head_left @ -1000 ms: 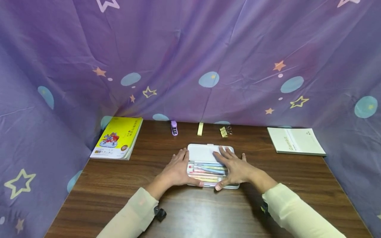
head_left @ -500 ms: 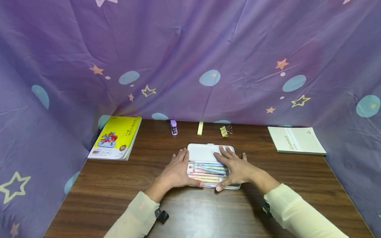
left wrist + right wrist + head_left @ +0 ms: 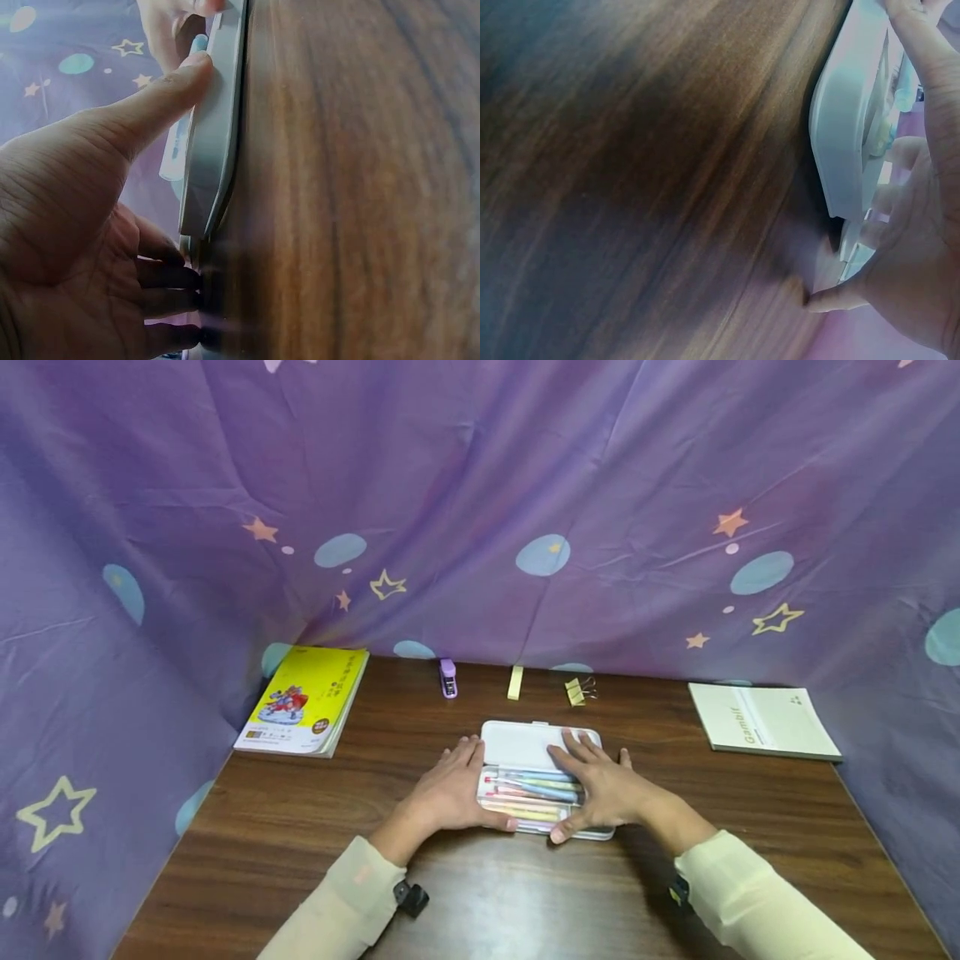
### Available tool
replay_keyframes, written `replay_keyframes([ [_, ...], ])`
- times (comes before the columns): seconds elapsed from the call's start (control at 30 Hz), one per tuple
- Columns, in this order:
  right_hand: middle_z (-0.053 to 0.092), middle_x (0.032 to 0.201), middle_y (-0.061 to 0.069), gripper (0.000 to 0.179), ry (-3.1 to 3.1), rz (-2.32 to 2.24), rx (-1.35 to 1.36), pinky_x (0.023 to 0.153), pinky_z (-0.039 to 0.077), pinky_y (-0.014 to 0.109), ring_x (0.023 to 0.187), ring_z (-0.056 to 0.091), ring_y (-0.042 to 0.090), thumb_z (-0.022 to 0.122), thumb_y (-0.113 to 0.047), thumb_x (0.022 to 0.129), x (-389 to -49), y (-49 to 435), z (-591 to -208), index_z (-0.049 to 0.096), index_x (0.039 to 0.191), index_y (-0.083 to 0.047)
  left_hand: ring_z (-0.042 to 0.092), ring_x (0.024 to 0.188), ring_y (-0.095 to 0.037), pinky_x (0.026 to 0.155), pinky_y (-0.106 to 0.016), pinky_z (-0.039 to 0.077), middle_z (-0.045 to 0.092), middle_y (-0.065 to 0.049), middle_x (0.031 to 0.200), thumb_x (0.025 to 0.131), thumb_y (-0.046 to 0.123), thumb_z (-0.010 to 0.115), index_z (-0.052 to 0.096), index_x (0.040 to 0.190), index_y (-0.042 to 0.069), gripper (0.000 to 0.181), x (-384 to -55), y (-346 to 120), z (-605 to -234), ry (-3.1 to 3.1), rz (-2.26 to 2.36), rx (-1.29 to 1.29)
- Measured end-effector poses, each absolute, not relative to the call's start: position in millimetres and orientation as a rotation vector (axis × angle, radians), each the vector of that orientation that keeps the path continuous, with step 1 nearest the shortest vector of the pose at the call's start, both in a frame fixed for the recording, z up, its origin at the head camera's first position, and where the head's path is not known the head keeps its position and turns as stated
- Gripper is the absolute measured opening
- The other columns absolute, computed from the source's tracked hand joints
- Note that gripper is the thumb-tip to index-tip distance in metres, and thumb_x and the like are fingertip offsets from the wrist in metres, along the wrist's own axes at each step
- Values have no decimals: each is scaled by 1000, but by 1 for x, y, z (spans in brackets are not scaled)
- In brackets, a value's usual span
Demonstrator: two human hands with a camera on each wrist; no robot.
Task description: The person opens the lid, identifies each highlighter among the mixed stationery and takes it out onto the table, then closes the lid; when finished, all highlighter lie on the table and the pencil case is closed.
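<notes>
A white pencil case (image 3: 517, 745) lies on the table with its lid folded back, and several pens and pencils (image 3: 536, 789) fill its tray. At its left end is my left hand (image 3: 446, 793), fingers extended along the side, thumb on the front rim. The left wrist view has that thumb against the case wall (image 3: 214, 135) and the fingertips down by the tabletop. My right hand (image 3: 611, 789) is spread over the right end, some fingers across the lid, thumb at the front edge. In the right wrist view, its little finger reaches the table beside the case (image 3: 847, 127).
Along the back stand a purple stapler (image 3: 447, 678), a pale yellow strip (image 3: 515, 682) and a binder clip (image 3: 579, 691). A yellow book (image 3: 307, 697) lies at back left, a pale green one (image 3: 765, 718) at back right. A purple curtain (image 3: 480, 510) encloses the table (image 3: 300, 843).
The head view has shifted slightly, so everything appears a little further right. Both hands and the pencil case keep their places relative to each other.
</notes>
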State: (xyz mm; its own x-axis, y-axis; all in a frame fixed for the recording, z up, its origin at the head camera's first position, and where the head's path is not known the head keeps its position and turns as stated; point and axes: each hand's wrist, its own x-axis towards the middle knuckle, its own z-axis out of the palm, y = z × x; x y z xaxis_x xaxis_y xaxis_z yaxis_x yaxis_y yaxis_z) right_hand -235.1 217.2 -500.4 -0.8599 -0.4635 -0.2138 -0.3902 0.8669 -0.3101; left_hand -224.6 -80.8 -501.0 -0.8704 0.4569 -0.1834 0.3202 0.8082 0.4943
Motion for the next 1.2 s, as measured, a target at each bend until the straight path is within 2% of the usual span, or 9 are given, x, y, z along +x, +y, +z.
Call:
replay_keyframes([
  [0.17, 15, 185, 23, 147, 2781, -373, -662, 114, 9, 100, 170, 14, 55, 88, -90, 58, -232, 218, -501, 36, 174, -16, 17, 174, -37, 141, -51, 23, 19, -22, 184, 80, 77, 86, 18, 176, -2, 141, -223, -81, -500, 2698, 655, 589],
  [0.3, 36, 179, 21, 136, 2887, -330, -801, 114, 16, 99, 164, 33, 54, 86, -89, 61, -229, 220, -498, 47, 169, -18, 17, 174, -36, 142, -50, 22, 19, -21, 185, 80, 79, 85, 18, 176, -1, 142, -226, -78, -499, 2704, 636, 600],
  [0.37, 52, 168, 17, 117, 2965, -330, -929, 115, 23, 97, 155, 49, 49, 87, -83, 68, -226, 219, -496, 58, 161, -17, 16, 174, -36, 142, -50, 22, 19, -21, 185, 80, 79, 85, 18, 176, -1, 142, -227, -77, -498, 2706, 634, 601],
  [0.47, 69, 143, 8, 76, 3063, -379, -1139, 113, 34, 93, 134, 65, 36, 91, -64, 82, -221, 214, -496, 75, 138, -16, 17, 174, -35, 142, -49, 22, 18, -21, 185, 80, 79, 85, 17, 176, -1, 142, -227, -78, -497, 2708, 617, 588],
  [0.57, 72, 121, 2, 37, 3123, -437, -1309, 108, 44, 89, 114, 68, 28, 93, -41, 90, -217, 207, -499, 82, 116, -17, 17, 174, -35, 142, -49, 22, 19, -21, 185, 80, 79, 85, 17, 176, -1, 142, -225, -80, -498, 2707, 597, 572],
  [0.63, 71, 113, -1, 24, 3162, -425, -1377, 104, 49, 86, 106, 67, 24, 93, -31, 90, -214, 205, -502, 82, 107, -18, 17, 174, -35, 142, -49, 22, 19, -21, 185, 80, 79, 85, 17, 176, -1, 142, -224, -81, -499, 2704, 597, 571],
  [0.8, 71, 106, -4, 17, 3212, -379, -1416, 101, 53, 77, 100, 65, 20, 93, -20, 88, -212, 200, -510, 82, 101, -18, 18, 173, -37, 141, -50, 22, 20, -22, 184, 80, 79, 84, 19, 175, -3, 141, -223, -81, -500, 2712, 605, 588],
  [1.0, 71, 103, -4, 17, 3240, -353, -1393, 101, 54, 70, 98, 64, 20, 91, -19, 87, -211, 202, -513, 79, 99, -18, 17, 174, -36, 141, -50, 23, 18, -20, 185, 80, 78, 85, 17, 175, -2, 141, -221, -78, -502, 2690, 635, 578],
  [1.2, 70, 101, -4, 18, 3270, -374, -1370, 100, 55, 70, 98, 65, 20, 92, -22, 88, -214, 206, -507, 78, 98, -18, 16, 174, -37, 142, -50, 21, 17, -21, 185, 80, 78, 85, 17, 175, -2, 142, -222, -79, -500, 2699, 637, 583],
])
